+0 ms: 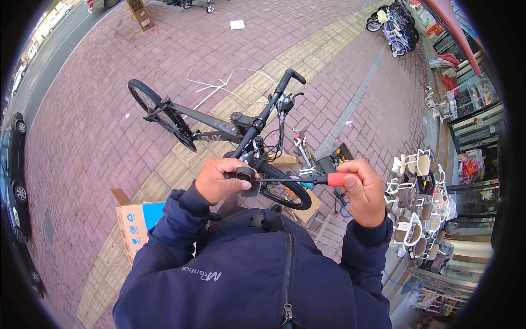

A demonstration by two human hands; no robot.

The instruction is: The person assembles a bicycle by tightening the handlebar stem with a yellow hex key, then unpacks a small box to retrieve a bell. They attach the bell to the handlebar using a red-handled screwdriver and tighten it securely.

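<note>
In front of my chest, my left hand [216, 182] pinches a small black ring-shaped clamp [246, 174] between thumb and fingers. My right hand [365, 193] is wrapped round the red handle of a screwdriver [335, 179]. Its dark shaft points left and its tip meets the clamp; whether it sits in a screw is too small to tell. Just beyond my hands stands a black bicycle [210, 122], its handlebar [264, 119] turned lengthwise and its front wheel [290, 193] partly behind the clamp and screwdriver.
Wrenches [302, 147] and a tool case [343, 153] lie on the paving right of the bicycle. White strapping [222, 86] trails behind it. A cardboard box [131, 227] stands at my left. Several white-framed seats [412, 229] crowd the shopfront at right; parked bicycles [395, 34] stand farther off.
</note>
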